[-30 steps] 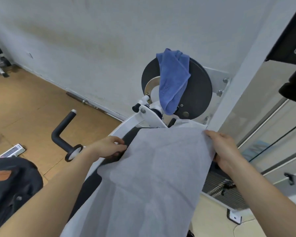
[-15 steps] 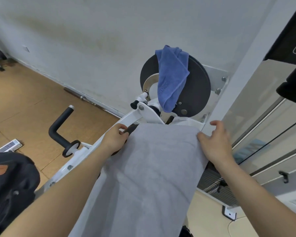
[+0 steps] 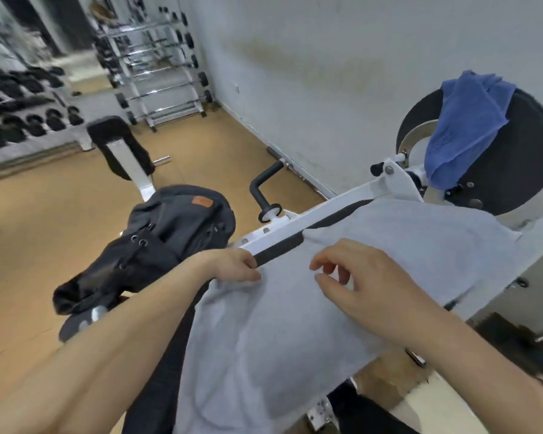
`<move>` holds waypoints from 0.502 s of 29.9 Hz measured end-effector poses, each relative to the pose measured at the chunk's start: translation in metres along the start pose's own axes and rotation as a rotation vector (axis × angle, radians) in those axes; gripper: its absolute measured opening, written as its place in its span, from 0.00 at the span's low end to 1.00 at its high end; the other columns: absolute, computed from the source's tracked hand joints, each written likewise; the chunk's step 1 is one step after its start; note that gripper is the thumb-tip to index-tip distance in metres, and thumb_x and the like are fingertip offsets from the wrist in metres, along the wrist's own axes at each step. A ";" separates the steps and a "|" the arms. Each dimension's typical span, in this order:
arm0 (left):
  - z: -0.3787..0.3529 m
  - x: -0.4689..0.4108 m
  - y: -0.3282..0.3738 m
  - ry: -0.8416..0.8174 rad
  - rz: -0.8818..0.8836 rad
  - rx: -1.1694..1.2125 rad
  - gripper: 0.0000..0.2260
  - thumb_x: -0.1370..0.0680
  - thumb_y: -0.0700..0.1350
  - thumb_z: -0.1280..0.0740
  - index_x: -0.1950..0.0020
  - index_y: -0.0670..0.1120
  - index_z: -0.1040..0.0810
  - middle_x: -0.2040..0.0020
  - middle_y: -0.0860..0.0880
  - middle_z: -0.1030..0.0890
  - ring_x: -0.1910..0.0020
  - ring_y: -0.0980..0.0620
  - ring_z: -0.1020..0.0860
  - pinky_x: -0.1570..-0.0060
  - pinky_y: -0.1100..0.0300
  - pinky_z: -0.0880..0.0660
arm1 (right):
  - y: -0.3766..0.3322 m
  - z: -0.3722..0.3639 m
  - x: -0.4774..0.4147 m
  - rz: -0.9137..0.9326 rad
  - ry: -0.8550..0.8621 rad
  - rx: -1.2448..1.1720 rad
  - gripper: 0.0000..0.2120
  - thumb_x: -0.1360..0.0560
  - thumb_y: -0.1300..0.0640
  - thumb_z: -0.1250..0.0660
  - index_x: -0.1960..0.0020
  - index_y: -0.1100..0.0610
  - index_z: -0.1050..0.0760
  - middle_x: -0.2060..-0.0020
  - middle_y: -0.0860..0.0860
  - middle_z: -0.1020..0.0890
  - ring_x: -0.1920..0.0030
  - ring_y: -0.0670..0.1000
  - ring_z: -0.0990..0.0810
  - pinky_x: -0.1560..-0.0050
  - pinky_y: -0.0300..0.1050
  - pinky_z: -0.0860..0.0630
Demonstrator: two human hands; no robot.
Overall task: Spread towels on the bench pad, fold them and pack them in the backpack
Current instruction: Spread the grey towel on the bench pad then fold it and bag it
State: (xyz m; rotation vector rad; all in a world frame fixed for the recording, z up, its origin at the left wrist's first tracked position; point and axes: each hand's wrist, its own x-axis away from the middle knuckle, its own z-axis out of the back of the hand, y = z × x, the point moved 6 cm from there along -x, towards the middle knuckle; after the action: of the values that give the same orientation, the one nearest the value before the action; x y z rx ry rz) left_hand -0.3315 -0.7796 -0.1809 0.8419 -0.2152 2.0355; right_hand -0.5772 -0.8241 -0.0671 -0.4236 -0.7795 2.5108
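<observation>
A grey towel [image 3: 373,245] lies spread along the black bench pad [image 3: 279,247]. My left hand [image 3: 232,264] grips the towel's left edge at the middle of the pad. Over the towel's middle hovers my right hand [image 3: 358,283], fingers loosely curled and holding nothing. A blue towel [image 3: 461,126] hangs over a black weight plate [image 3: 514,170] at the bench's far end. The dark backpack [image 3: 157,242] sits on the floor to the left of the bench, its top open.
The white bench frame [image 3: 320,211] has a black handle bar [image 3: 261,186] sticking out to the left. Dumbbell racks [image 3: 29,101] and a barbell rack [image 3: 157,67] stand along the far left. A white wall [image 3: 326,73] runs behind the bench.
Both hands left the towel's far corners and came back to its middle. The view swung left, bringing the backpack and racks into sight.
</observation>
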 end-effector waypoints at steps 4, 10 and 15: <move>-0.025 0.039 -0.044 0.103 0.090 0.138 0.17 0.25 0.51 0.32 0.39 0.48 0.26 0.45 0.48 0.23 0.52 0.48 0.22 0.58 0.56 0.23 | -0.067 -0.062 0.027 0.162 -0.209 0.029 0.16 0.22 0.44 0.38 0.35 0.43 0.28 0.46 0.44 0.28 0.48 0.44 0.28 0.47 0.38 0.30; -0.032 0.073 -0.077 0.290 0.126 0.509 0.10 0.30 0.45 0.26 0.57 0.39 0.21 0.60 0.42 0.18 0.62 0.47 0.20 0.51 0.50 0.19 | -0.131 -0.125 0.072 0.414 -0.356 0.254 0.34 0.29 0.34 0.35 0.28 0.41 0.44 0.48 0.48 0.38 0.50 0.49 0.38 0.56 0.47 0.35; -0.046 0.085 -0.102 0.294 0.198 0.694 0.11 0.28 0.42 0.29 0.48 0.43 0.23 0.58 0.44 0.22 0.65 0.47 0.28 0.64 0.58 0.30 | -0.138 -0.158 0.090 0.508 -0.282 0.468 0.39 0.47 0.59 0.21 0.38 0.49 0.30 0.59 0.52 0.28 0.65 0.50 0.36 0.74 0.43 0.44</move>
State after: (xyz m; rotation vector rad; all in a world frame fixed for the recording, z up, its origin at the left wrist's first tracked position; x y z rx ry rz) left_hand -0.3041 -0.6414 -0.1778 0.9340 0.6290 2.4237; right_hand -0.5390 -0.6057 -0.1238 -0.1071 -0.1571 3.1564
